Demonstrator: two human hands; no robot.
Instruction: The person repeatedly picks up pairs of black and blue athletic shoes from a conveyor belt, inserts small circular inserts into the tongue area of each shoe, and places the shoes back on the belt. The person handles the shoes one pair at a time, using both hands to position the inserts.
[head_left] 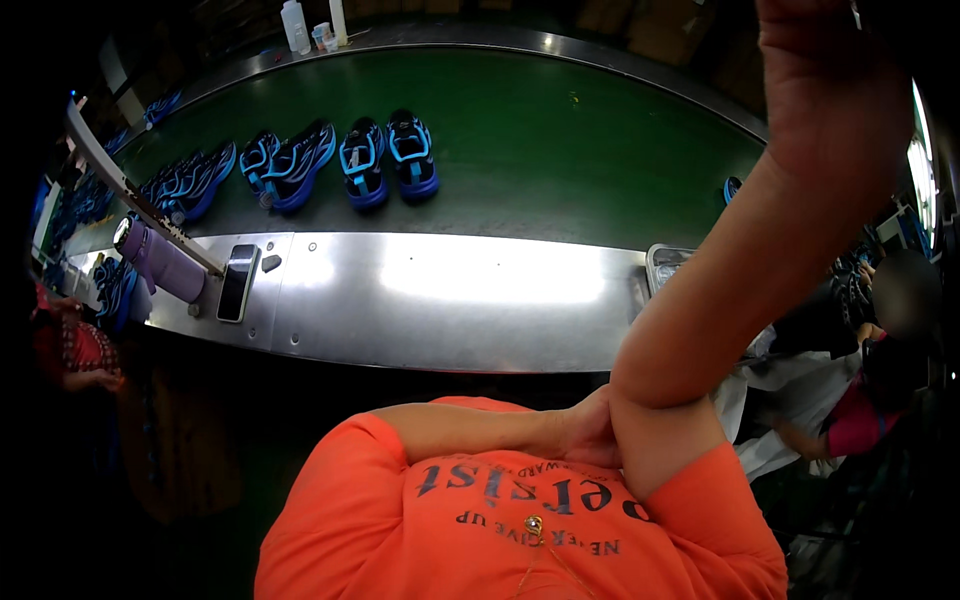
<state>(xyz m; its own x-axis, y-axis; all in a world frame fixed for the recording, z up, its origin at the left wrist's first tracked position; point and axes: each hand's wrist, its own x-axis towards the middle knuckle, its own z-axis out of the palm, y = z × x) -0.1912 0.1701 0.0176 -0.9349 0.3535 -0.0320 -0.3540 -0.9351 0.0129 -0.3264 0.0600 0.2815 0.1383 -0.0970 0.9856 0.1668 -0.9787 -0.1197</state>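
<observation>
My left forearm lies across my orange shirt, and my left hand (588,432) rests against my right upper arm just below the elbow. Its fingers are mostly hidden by that arm. Bent at the elbow, my right arm goes up past the camera. The right hand (835,100) is at the upper right, where its fingers are cut off or lost in the dark. Nothing shows in either hand. Beyond a metal ledge (450,300), black-and-blue sneakers stand on a green conveyor belt (540,150). The closest pair is a left sneaker (363,163) and a right sneaker (411,155).
A purple bottle (165,262) leans near a phone (238,284) and a small dark object (271,263) on the ledge. A metal tray (660,268) is partly behind my right arm. A white bottle (296,27) stands at the far edge. Other people sit at both sides.
</observation>
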